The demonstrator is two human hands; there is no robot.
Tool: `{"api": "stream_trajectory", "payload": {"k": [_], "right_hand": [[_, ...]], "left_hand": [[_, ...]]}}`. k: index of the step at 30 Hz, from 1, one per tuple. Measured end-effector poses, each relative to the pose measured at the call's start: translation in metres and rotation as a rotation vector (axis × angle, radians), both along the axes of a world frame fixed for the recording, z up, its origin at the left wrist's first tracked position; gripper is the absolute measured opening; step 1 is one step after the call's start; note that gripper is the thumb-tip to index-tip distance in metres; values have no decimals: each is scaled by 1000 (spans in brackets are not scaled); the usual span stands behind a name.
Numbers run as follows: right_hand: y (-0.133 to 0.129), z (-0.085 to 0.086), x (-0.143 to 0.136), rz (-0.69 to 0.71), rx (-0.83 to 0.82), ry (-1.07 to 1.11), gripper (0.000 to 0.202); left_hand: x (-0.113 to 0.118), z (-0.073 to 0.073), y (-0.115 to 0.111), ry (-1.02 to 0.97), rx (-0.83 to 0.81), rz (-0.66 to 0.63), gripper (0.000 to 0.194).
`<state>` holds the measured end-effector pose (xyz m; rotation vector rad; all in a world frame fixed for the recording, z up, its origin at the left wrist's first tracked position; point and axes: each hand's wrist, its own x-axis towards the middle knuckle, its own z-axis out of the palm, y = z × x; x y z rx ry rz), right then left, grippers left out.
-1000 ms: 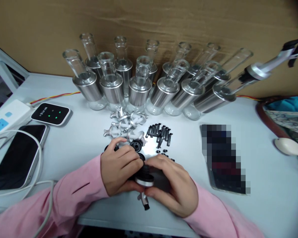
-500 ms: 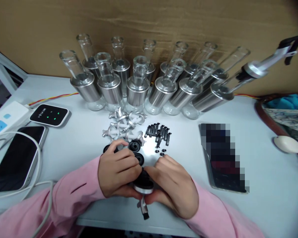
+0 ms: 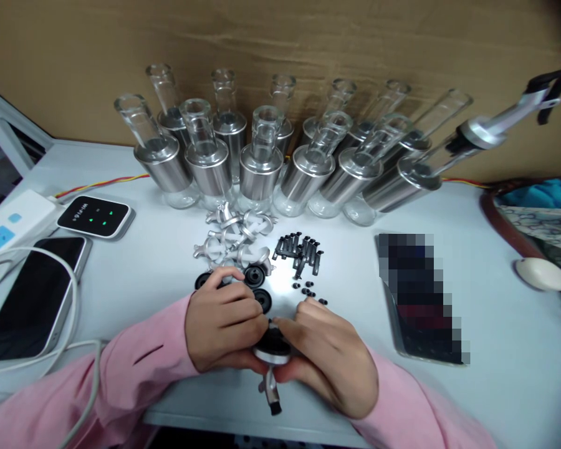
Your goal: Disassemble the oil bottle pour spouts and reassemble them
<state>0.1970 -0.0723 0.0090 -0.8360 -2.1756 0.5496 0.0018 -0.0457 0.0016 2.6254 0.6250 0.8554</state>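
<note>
Between both hands, near the table's front edge, is a bottle pourer (image 3: 272, 355) with a silver rim, a black inner face and a spout pointing down toward me. My left hand (image 3: 227, 324) is closed on its left side, thumb underneath. My right hand (image 3: 334, 355) grips the right side, its index finger pressed on the black part; the fingertips partly hide that part. Just beyond my left hand lie black round stoppers (image 3: 255, 275), one partly covered by the fingers. Past them is a heap of silver pourer tops (image 3: 234, 237). Black levers (image 3: 299, 249) and small black caps (image 3: 308, 292) lie right of the heap.
Glass bottles with steel sleeves (image 3: 262, 168) stand in two rows at the back; the rightmost carries a fitted pourer (image 3: 481, 134). A phone (image 3: 37, 293), Wi-Fi device (image 3: 96, 216) and white cable (image 3: 72, 293) lie left. Another dark device (image 3: 416, 299) and a white mouse (image 3: 541, 274) are right.
My right hand has shifted slightly down and right, its index finger lying flatter across the pourer. More small black caps show beside its knuckles. The left hand has barely moved.
</note>
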Motion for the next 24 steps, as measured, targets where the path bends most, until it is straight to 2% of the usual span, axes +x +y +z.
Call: {"api": "stream_trajectory", "payload": {"k": [13, 18, 24], "right_hand": [[1, 2, 0, -4, 12, 34, 30], [-2, -3, 0, 5, -38, 57, 38], [-1, 0, 0, 37, -83, 7, 46]], "left_hand": [[1, 0, 0, -6, 10, 12, 38], [1, 1, -3, -15, 8, 19, 42], [0, 3, -7, 17, -27, 16, 44]]}}
